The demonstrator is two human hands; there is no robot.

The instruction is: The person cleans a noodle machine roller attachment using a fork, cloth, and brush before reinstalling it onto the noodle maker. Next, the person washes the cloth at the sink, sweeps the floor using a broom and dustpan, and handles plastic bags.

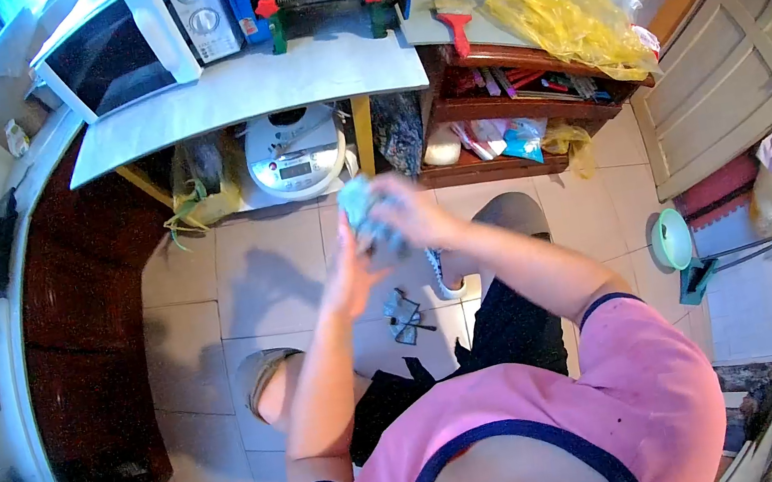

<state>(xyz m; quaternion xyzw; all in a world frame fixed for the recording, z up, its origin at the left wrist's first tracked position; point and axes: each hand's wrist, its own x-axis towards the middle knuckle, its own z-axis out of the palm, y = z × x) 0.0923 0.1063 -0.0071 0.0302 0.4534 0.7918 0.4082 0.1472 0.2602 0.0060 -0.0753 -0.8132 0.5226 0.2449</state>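
A light blue-grey bundle (357,201), which looks like crumpled cloth, is held up in front of me above the floor. My right hand (412,214) is closed over its right side, the fingers smeared by motion. From below and to the left, my left hand (347,275) grips the bundle's lower edge. The bundle's exact kind is too blurred to tell. On the tiles between my feet lies a small grey-blue patterned item (403,316) with a dark strap or stick at its side.
Ahead stands a white table (252,96) with a microwave (115,57) on it and a white rice cooker (295,154) beneath. To its right, a brown shelf (506,108) carries a yellow plastic bag (564,23) and a red-handled brush (455,28). A green basin (672,239) is at right.
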